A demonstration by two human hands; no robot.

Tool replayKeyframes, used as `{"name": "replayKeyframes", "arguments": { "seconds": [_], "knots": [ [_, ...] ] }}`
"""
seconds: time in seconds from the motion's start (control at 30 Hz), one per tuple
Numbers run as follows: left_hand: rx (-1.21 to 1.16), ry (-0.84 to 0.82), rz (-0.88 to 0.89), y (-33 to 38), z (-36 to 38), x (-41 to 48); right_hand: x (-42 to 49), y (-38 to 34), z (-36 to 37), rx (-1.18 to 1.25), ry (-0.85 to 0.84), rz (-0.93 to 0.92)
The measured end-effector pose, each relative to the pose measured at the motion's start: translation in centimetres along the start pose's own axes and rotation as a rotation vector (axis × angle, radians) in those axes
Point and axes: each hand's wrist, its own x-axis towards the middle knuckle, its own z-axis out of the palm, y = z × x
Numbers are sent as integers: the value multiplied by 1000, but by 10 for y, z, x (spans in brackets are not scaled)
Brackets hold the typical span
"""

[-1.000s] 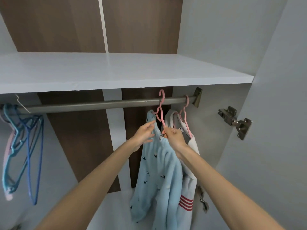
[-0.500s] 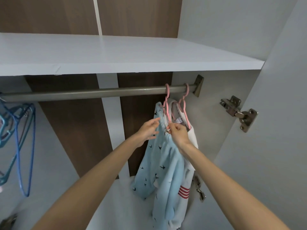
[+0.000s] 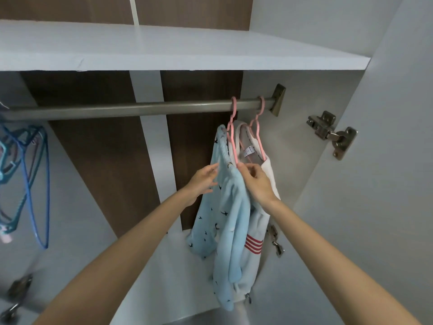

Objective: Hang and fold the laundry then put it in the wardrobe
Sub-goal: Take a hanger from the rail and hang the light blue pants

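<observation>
A light blue garment (image 3: 230, 221) with small dark bird prints hangs from a pink hanger (image 3: 232, 134) hooked over the metal wardrobe rail (image 3: 140, 110). My left hand (image 3: 203, 180) touches the garment's left side near its top, fingers fairly straight. My right hand (image 3: 255, 181) pinches the garment's top edge at the lower end of the hanger. Right behind it a white garment with red stripes (image 3: 256, 240) hangs on a second pink hanger (image 3: 257, 134) at the rail's right end.
A white shelf (image 3: 187, 50) runs just above the rail. Several empty blue and teal hangers (image 3: 30, 174) hang at the rail's far left. The open wardrobe door with a metal hinge (image 3: 332, 134) stands on the right. The rail's middle stretch carries nothing.
The pink hanger's hook was above the rail a second ago and now sits on it. The blue garment has moved right, next to the white one. Both hands stay at its top.
</observation>
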Motion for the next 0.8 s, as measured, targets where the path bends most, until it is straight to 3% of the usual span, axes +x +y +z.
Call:
{"name": "replayKeyframes", "arguments": {
  "seconds": [0.17,0.3,0.53,0.73,0.8],
  "knots": [
    [26,-19,-119,-39,15,-20,-29,21,-1,-31,-131,36],
    [50,-91,-193,-73,28,-40,-43,32,4,-83,-191,-58],
    [149,-150,-137,-131,54,-42,-47,46,14,-66,-74,-219],
    [326,-4,-167,-166,71,-24,-46,60,15,-34,16,-252],
    [282,16,-229,-172,73,-17,-45,63,16,-45,45,-251]
  ]
}}
